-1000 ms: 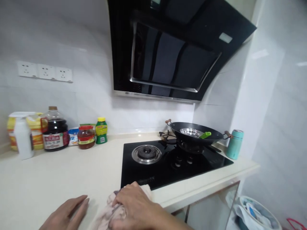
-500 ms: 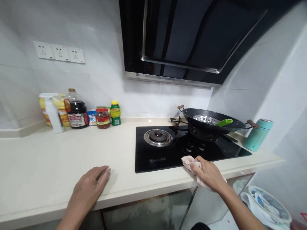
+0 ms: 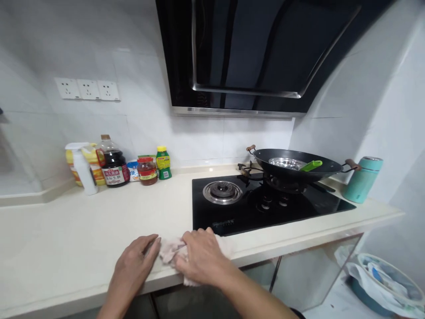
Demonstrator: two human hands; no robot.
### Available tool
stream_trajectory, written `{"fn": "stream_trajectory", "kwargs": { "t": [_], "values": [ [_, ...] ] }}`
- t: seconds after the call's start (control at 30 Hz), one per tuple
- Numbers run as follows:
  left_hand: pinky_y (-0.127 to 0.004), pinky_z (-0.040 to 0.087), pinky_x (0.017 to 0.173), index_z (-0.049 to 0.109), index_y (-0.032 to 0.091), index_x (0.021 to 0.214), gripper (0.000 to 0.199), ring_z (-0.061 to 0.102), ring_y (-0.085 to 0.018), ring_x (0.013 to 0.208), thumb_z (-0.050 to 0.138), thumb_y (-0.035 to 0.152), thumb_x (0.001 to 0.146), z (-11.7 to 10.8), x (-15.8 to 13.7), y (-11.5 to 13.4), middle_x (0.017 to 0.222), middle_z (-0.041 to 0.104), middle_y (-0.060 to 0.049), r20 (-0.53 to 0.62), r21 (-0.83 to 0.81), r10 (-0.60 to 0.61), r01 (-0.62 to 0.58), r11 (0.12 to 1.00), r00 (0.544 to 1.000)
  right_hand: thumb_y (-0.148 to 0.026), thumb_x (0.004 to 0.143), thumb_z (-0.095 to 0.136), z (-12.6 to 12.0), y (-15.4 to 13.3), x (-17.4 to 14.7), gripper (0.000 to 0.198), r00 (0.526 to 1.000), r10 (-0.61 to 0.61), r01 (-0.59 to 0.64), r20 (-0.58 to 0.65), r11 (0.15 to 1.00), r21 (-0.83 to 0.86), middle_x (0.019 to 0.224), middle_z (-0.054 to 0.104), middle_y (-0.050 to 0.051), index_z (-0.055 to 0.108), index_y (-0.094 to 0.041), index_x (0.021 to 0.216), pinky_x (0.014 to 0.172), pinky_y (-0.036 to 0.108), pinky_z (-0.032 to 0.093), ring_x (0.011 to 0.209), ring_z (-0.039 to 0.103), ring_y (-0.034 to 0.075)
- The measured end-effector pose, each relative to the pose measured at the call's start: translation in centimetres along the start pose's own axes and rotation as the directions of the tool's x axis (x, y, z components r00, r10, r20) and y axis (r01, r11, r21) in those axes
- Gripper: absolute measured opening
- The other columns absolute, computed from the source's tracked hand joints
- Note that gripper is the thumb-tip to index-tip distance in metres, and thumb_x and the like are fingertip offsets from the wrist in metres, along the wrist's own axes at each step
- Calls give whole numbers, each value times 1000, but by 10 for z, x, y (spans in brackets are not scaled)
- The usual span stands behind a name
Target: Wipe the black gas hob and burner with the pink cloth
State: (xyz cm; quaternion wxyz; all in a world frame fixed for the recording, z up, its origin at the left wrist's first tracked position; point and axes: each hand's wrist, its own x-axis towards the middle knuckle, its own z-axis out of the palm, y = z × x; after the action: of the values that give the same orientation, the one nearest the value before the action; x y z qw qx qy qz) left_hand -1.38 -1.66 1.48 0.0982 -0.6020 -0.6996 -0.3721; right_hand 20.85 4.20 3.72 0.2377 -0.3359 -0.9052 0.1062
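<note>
My right hand presses a pale pinkish cloth onto the countertop, close to the front left corner of the black gas stove. Part of the cloth hangs over the counter's front edge. Just left of the cloth, my left hand rests on the counter near its edge, with nothing seen in it and a gap between thumb and fingers. Its fingertips come very near the cloth; whether they touch is unclear.
A black wok sits on the right burner, holding a metal steamer plate and a green-handled tool. A teal flask stands at right. Along the wall are a spray bottle, soy sauce and jars. A lined bin is below.
My right hand has swept left with the cloth, from the stove's front edge to beside my left hand. The left hand appears slightly further right as the view shifted a little.
</note>
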Motion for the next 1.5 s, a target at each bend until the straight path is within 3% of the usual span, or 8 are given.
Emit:
{"fn": "stream_trajectory", "kwargs": {
  "t": [0.1, 0.27, 0.47, 0.63, 0.8, 1.0, 1.23, 1.5],
  "values": [
    [-30, 58, 82, 75, 25, 93, 40, 75, -22, 92, 49, 56, 89, -2, 2, -1, 99, 80, -3, 8, -22, -33, 34, 999, 999, -51, 81, 62, -3, 3, 5, 35, 1000, -14, 12, 9, 985, 170, 98, 71, 5, 61, -25, 103, 86, 40, 41, 94, 61, 26],
    [-28, 59, 79, 76, 29, 89, 36, 76, -21, 88, 52, 55, 85, -4, 4, 0, 96, 81, 1, -6, -53, -71, 71, 996, 997, -43, 84, 59, -49, 61, 31, 25, 961, 226, -151, -157, 911, 384, 96, 70, -3, 57, -27, 103, 72, 26, 45, 85, 64, 16],
    [-31, 59, 82, 76, 28, 87, 35, 76, -23, 89, 53, 54, 83, 1, 3, -4, 95, 81, 1, -42, -42, -57, 55, 998, 997, -47, 94, 44, -105, 169, 75, 47, 786, 508, -466, -353, 862, 201, 129, 64, 8, 45, -24, 135, 92, 33, 44, 113, 62, 23],
    [-31, 58, 81, 75, 28, 89, 35, 75, -22, 89, 51, 54, 86, 4, 0, -6, 95, 80, 0, -47, -27, -30, 29, 999, 998, -39, 92, 47, -96, 213, 75, 43, 739, 608, -619, -292, 783, 65, 125, 64, 21, 57, -14, 125, 97, 45, 40, 118, 59, 34],
    [-30, 57, 82, 75, 27, 93, 38, 74, -22, 92, 50, 55, 89, 3, 0, -3, 98, 80, -1, -33, -39, -62, 61, 997, 998, -44, 91, 50, -65, 189, 64, 43, 841, 502, -522, -201, 851, -59, 124, 65, 21, 62, -13, 119, 99, 46, 37, 119, 57, 35],
    [-31, 57, 86, 75, 26, 94, 38, 74, -22, 93, 52, 56, 87, 2, 0, -3, 101, 80, -2, -4, -45, -64, 64, 997, 998, -50, 90, 53, -39, 107, 58, 45, 970, 237, -239, -51, 970, -36, 122, 68, 14, 63, -17, 120, 97, 39, 38, 115, 59, 28],
    [-30, 59, 83, 75, 28, 90, 40, 75, -24, 91, 53, 59, 81, -4, 6, -8, 97, 80, -1, 46, -70, -106, 110, 991, 993, -53, 83, 59, -10, -3, 26, 50, 968, -193, 183, 163, 980, 77, 115, 72, 10, 66, -21, 120, 96, 41, 41, 109, 62, 28],
    [-41, 58, 93, 74, 26, 98, 50, 74, -30, 99, 49, 64, 77, -7, 13, -10, 111, 78, -5, 163, 12, -277, 279, 960, 947, -58, 85, 56, -20, 27, -16, 50, 979, -202, 202, 23, 979, 17, 102, 71, 8, 64, -20, 117, 90, 39, 40, 95, 61, 25]
  ]
}}
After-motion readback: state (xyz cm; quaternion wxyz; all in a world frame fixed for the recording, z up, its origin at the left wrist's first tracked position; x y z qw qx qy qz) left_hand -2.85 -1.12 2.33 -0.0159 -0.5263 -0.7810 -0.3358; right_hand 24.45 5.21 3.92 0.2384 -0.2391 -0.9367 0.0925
